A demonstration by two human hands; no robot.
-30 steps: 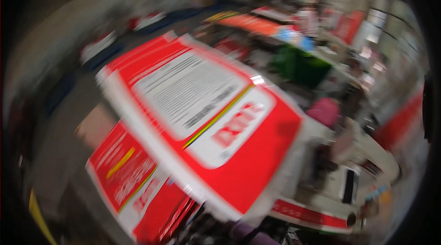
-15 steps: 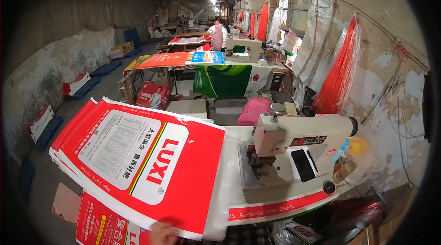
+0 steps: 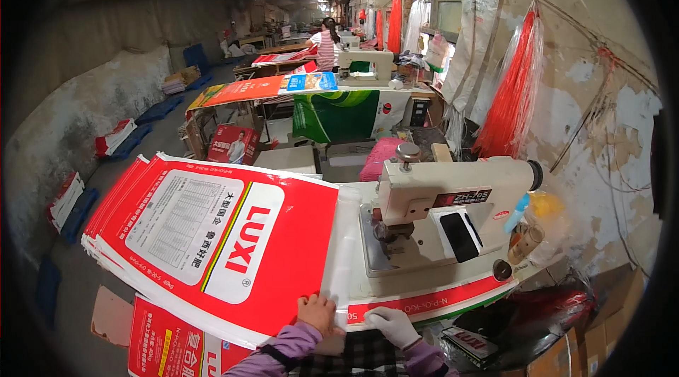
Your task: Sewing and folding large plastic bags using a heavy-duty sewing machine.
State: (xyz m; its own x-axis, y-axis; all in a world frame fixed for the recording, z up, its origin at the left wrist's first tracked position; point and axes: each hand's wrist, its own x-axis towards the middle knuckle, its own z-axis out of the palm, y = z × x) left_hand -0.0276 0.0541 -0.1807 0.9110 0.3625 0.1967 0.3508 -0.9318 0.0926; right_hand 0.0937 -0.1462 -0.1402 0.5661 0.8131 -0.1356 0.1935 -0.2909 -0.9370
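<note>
A stack of red and white woven sacks lies flat on the tabletop, spreading up and to the left from the person's hands and overhanging the tabletop's left edge. The bare left hand rests on the near right corner of the top sack, fingers curled down onto its white edge strip; whether it pinches the sack or only presses on it cannot be told. The right hand, in a white glove, lies just to the right of the left hand, fingers bent, on the tabletop's front edge beside the sack's edge. A cream sewing machine stands just behind and to the right of the hands, with the sacks' right edge lying close to its needle end.
</note>
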